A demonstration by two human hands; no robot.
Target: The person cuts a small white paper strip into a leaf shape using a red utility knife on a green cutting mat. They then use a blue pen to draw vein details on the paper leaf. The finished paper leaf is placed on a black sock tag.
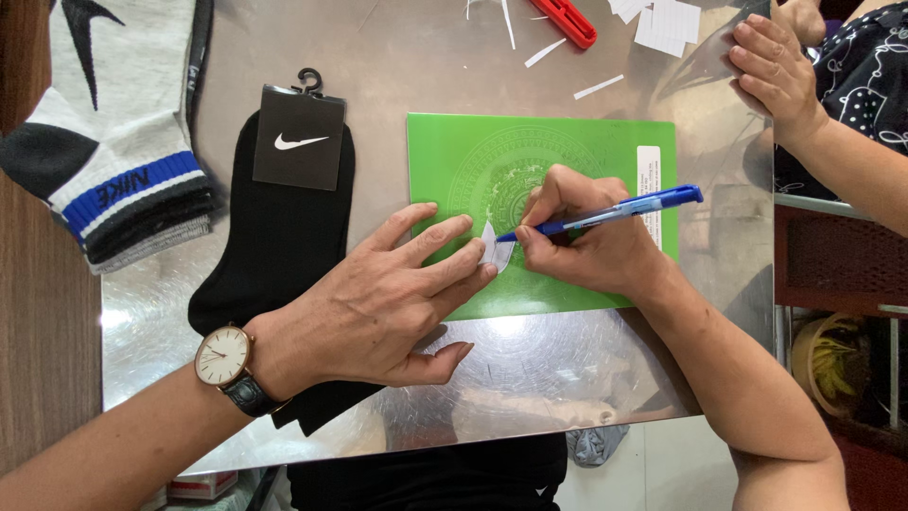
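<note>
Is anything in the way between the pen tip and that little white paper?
Nothing visible: the blue pen in the right hand reaches the small white paper directly, while the left hand fingers pin it from its left side.

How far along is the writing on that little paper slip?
Done: cut paper slips lie by the red cutter. In hand: left hand pins a small slip on the green mat; right hand writes with the blue pen. Left: black socks carry no slip.

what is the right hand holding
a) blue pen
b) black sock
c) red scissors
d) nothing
a: the right hand grips a blue pen with its tip at a small white slip that the left hand pins on the green pad.
</note>
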